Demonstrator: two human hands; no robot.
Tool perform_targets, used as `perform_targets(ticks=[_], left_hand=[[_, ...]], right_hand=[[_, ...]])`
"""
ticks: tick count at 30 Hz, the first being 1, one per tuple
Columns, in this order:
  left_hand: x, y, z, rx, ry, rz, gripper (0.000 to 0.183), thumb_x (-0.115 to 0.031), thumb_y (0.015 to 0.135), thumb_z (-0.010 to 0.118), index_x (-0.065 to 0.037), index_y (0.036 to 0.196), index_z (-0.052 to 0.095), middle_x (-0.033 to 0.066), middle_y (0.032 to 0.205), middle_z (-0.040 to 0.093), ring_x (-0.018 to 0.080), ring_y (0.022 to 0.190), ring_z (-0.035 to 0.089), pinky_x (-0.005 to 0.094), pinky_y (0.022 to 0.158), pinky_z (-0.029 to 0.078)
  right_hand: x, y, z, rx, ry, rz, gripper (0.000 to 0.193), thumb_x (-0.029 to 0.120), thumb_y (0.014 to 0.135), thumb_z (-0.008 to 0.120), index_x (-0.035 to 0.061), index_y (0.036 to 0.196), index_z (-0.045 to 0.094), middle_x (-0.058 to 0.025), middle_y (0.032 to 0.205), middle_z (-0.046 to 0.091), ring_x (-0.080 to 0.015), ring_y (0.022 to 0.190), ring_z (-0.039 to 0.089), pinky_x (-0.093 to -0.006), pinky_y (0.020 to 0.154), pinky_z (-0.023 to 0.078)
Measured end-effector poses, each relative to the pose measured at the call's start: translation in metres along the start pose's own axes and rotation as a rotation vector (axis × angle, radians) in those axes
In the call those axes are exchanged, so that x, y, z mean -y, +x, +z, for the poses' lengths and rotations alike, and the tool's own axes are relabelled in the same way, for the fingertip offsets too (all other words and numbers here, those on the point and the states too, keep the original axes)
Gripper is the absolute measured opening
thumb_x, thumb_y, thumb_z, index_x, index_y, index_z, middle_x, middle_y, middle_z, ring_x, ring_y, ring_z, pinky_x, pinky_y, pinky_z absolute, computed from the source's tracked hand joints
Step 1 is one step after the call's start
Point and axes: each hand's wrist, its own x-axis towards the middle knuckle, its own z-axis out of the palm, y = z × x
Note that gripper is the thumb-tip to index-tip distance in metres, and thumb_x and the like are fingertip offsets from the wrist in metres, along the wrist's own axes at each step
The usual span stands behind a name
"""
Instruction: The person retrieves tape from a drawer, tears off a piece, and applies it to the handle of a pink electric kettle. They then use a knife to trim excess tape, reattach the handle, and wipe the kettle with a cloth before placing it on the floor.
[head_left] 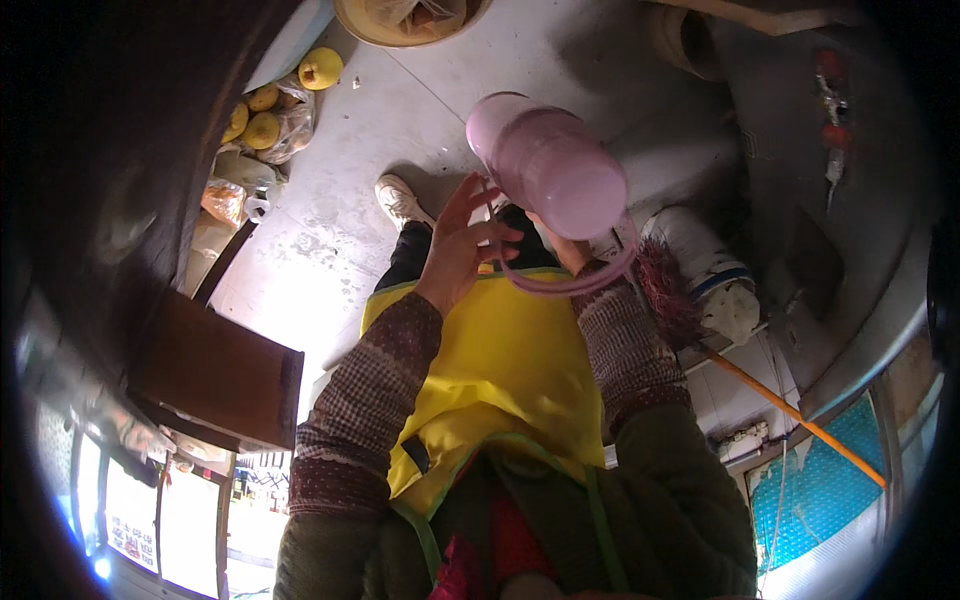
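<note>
A pink plastic bucket (550, 165) is held tilted in front of me, above the floor. Its curved pink handle (560, 285) swings down toward my yellow apron (500, 350). My left hand (462, 238) is at the left side of the bucket, its fingers loosely curled round the handle near its left end. Behind the lower right of the bucket, my right hand (568, 248) grips it from beneath; the bucket hides most of those fingers. The inside of the bucket cannot be seen.
Yellow fruit (320, 68) and filled plastic bags (290, 125) lie at the left. A round basin (415, 35) stands at the far side. To the right are a white bucket (700, 265), a broom (670, 295) with an orange handle, and a wooden box (215, 370) sits at the left.
</note>
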Motion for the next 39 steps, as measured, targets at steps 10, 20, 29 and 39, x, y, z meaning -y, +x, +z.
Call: perform_targets(ticks=[10, 20, 29, 39], left_hand=[[-0.047, -0.189, 0.114, 0.282, -0.053, 0.305, 0.082, 0.005, 0.093, 0.062, -0.017, 0.161, 0.023, 0.0144, 0.135, 0.053, 0.0238, 0.084, 0.071, 0.0390, 0.073, 0.063], [-0.084, -0.298, 0.167, 0.395, -0.018, 0.504, 0.055, -0.009, 0.104, 0.061, -0.012, 0.154, 0.039, 0.0069, 0.113, 0.063, 0.0195, 0.078, 0.071, 0.0333, 0.066, 0.063], [-0.099, -0.346, 0.178, 0.410, 0.001, 0.594, 0.048, -0.012, 0.103, 0.064, -0.010, 0.149, 0.048, 0.0068, 0.106, 0.067, 0.0223, 0.078, 0.074, 0.0350, 0.067, 0.064], [-0.118, -0.375, 0.163, 0.390, -0.135, 0.496, 0.023, -0.017, 0.106, 0.062, -0.004, 0.125, 0.059, 0.0115, 0.110, 0.070, 0.0263, 0.082, 0.077, 0.0373, 0.070, 0.066]], right_hand=[[0.228, -0.086, -0.034, 0.024, 0.422, -0.003, 0.041, 0.023, 0.093, 0.077, 0.0033, 0.128, 0.065, -0.0062, 0.126, 0.066, -0.0191, 0.116, 0.062, -0.0355, 0.103, 0.049], [0.386, -0.155, -0.063, 0.199, 0.602, -0.001, 0.056, 0.041, 0.098, 0.072, 0.0091, 0.141, 0.055, -0.0049, 0.118, 0.064, -0.0126, 0.102, 0.065, -0.0234, 0.072, 0.055], [0.453, -0.196, -0.070, -0.024, 0.436, -0.168, 0.054, 0.021, 0.094, 0.076, 0.0023, 0.140, 0.056, -0.0100, 0.120, 0.068, -0.0181, 0.107, 0.067, -0.0302, 0.084, 0.058], [0.482, -0.228, -0.080, -0.105, 0.115, -0.307, 0.043, -0.002, 0.082, 0.079, 0.0008, 0.123, 0.068, -0.0108, 0.110, 0.072, -0.0239, 0.100, 0.068, -0.0361, 0.088, 0.056]])
